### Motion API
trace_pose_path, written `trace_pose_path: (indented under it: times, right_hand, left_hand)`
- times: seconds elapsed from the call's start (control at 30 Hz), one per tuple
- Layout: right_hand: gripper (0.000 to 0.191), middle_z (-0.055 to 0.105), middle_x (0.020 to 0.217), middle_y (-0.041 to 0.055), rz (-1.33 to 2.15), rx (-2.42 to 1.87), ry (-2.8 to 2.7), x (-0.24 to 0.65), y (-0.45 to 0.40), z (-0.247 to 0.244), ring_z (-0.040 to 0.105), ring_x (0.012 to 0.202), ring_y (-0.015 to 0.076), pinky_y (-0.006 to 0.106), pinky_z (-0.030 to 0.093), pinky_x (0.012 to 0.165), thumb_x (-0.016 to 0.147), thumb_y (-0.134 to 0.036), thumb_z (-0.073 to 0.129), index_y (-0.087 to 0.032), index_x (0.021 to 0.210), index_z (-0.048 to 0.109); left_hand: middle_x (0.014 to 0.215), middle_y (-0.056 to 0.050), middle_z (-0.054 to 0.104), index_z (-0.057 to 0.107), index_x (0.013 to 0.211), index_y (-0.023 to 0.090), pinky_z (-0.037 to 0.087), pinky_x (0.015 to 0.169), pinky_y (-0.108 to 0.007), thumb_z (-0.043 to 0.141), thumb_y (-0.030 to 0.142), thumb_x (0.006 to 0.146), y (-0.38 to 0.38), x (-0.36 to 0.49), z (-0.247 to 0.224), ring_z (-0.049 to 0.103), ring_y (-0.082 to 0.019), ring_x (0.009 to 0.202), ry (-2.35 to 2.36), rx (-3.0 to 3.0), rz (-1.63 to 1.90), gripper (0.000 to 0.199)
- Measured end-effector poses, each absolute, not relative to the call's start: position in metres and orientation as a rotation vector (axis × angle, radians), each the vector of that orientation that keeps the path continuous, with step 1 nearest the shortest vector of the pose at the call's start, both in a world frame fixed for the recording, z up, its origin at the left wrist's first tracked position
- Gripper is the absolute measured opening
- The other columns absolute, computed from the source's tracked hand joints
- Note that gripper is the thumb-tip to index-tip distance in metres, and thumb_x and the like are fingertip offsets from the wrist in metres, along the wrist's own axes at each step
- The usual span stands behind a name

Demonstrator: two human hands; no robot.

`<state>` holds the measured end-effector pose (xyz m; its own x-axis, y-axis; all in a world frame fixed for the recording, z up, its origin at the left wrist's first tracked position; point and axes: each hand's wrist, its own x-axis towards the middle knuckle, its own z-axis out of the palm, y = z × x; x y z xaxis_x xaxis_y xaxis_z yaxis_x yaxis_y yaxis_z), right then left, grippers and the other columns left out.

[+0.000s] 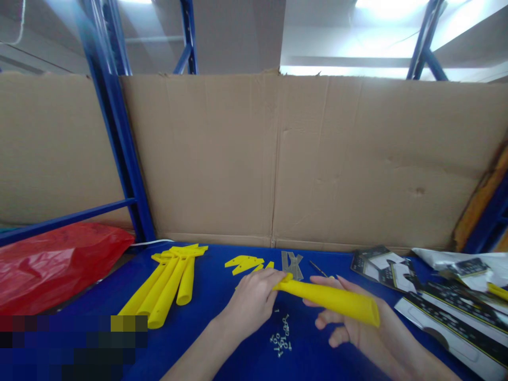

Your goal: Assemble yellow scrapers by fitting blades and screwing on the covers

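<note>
A yellow tapered tube (333, 300) lies slantwise above the blue table, its wide open end to the right. My left hand (256, 296) is closed around its narrow end, where a small yellow piece shows. Under and behind the tube is my right hand (353, 323), its fingers spread and apart; whether the palm touches the tube is unclear. Small metal screws and nuts (282, 338) lie scattered below, between the hands. Flat yellow pieces (244, 262) lie behind my left hand. Further right are clear flat strips (291, 264) and a thin dark tool (317, 268).
Several yellow tubes with flat heads (169, 291) lie on the blue table (214, 338) at left. Black and white cardboard packaging (456, 328) covers the right side. A red plastic bag (67, 264) is at far left. Cardboard panels (214, 159) and blue posts stand behind.
</note>
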<state>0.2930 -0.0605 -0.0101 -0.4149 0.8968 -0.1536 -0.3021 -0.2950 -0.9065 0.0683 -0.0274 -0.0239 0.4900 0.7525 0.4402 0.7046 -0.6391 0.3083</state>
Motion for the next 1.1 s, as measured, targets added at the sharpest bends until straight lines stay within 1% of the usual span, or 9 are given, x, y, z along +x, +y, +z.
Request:
trace_pose_path:
  times: [0.07, 0.13, 0.23, 0.33, 0.47, 0.63, 0.73, 0.87, 1.1]
  right_hand:
    - [0.048, 0.07, 0.094, 0.0146, 1.754, -0.881, -1.07, 0.294, -0.054, -0.017, 0.065, 0.068, 0.0203, 0.03, 0.052, 0.053, 0.078, -0.053, 0.052, -0.016, 0.106, 0.064]
    - [0.046, 0.07, 0.089, 0.0117, 1.631, -0.977, -1.143, 0.293, -0.048, -0.023, 0.063, 0.061, 0.0172, 0.027, 0.049, 0.048, 0.074, -0.05, 0.06, -0.017, 0.105, 0.063]
    - [0.049, 0.068, 0.08, 0.0066, 1.473, -1.152, -1.363, 0.287, -0.045, -0.03, 0.057, 0.051, 0.0124, 0.022, 0.043, 0.04, 0.071, -0.048, 0.065, -0.018, 0.109, 0.063]
    - [0.048, 0.065, 0.074, 0.0039, 1.32, -1.242, -1.56, 0.279, -0.047, -0.035, 0.052, 0.045, 0.0097, 0.02, 0.038, 0.036, 0.072, -0.049, 0.063, -0.017, 0.107, 0.064]
    - [0.039, 0.062, 0.07, 0.0012, 1.174, -1.349, -1.716, 0.269, -0.049, -0.039, 0.048, 0.045, 0.0088, 0.02, 0.038, 0.039, 0.077, -0.039, 0.058, -0.018, 0.108, 0.065]
    - [0.032, 0.063, 0.069, 0.0023, 0.93, -1.358, -2.033, 0.258, -0.044, -0.035, 0.053, 0.056, 0.0137, 0.025, 0.043, 0.053, 0.079, -0.023, 0.051, -0.018, 0.107, 0.068]
    - [0.031, 0.064, 0.069, 0.0024, 0.754, -1.321, -2.244, 0.253, -0.041, -0.026, 0.053, 0.059, 0.015, 0.025, 0.041, 0.057, 0.078, -0.016, 0.05, -0.019, 0.102, 0.07]
    - [0.028, 0.063, 0.069, 0.0012, 0.703, -1.226, -2.399, 0.247, -0.037, -0.021, 0.051, 0.059, 0.0131, 0.024, 0.038, 0.058, 0.075, -0.007, 0.048, -0.017, 0.087, 0.071]
    - [0.026, 0.062, 0.078, 0.0012, 0.655, -1.232, -2.366, 0.247, -0.036, -0.034, 0.054, 0.064, 0.012, 0.022, 0.039, 0.061, 0.076, -0.004, 0.049, -0.02, 0.082, 0.069]
  left_hand:
    - [0.113, -0.006, 0.068, 0.064, 0.112, 0.02, 0.047, 0.093, -0.038, 0.046, 0.009, 0.081, -0.025, 0.07, -0.026, 0.061, -0.022, 0.105, 1.295, 2.445, 0.928, 0.037]
    - [0.101, -0.008, 0.071, 0.067, 0.103, 0.017, 0.049, 0.088, -0.038, 0.048, 0.018, 0.084, -0.022, 0.073, -0.03, 0.063, -0.022, 0.095, 1.339, 2.227, 0.965, 0.027]
    - [0.083, -0.006, 0.07, 0.066, 0.093, 0.013, 0.054, 0.07, -0.032, 0.049, 0.023, 0.084, -0.017, 0.078, -0.034, 0.065, -0.018, 0.078, 1.345, 1.818, 0.972, 0.022]
    - [0.089, -0.007, 0.068, 0.063, 0.096, 0.011, 0.054, 0.058, -0.024, 0.051, 0.018, 0.083, -0.015, 0.08, -0.034, 0.065, -0.015, 0.078, 1.273, 1.487, 1.005, 0.019]
    - [0.103, -0.011, 0.065, 0.06, 0.103, 0.01, 0.055, 0.056, -0.022, 0.054, 0.012, 0.081, -0.018, 0.077, -0.026, 0.065, -0.014, 0.081, 1.196, 1.281, 1.01, 0.023]
    - [0.108, -0.014, 0.064, 0.059, 0.102, 0.008, 0.054, 0.056, -0.022, 0.054, 0.009, 0.08, -0.024, 0.073, -0.021, 0.065, -0.014, 0.081, 1.106, 1.163, 0.985, 0.022]
    - [0.105, -0.013, 0.065, 0.059, 0.1, 0.009, 0.054, 0.055, -0.021, 0.054, 0.008, 0.079, -0.024, 0.072, -0.024, 0.065, -0.014, 0.078, 1.076, 1.112, 0.974, 0.022]
    - [0.097, -0.009, 0.067, 0.061, 0.096, 0.01, 0.054, 0.055, -0.02, 0.053, 0.007, 0.079, -0.022, 0.072, -0.026, 0.065, -0.012, 0.075, 1.018, 1.057, 0.957, 0.019]
    - [0.101, -0.013, 0.066, 0.061, 0.095, 0.009, 0.053, 0.053, -0.02, 0.057, 0.009, 0.077, -0.023, 0.073, -0.023, 0.066, -0.015, 0.077, 1.09, 1.012, 0.951, 0.018]
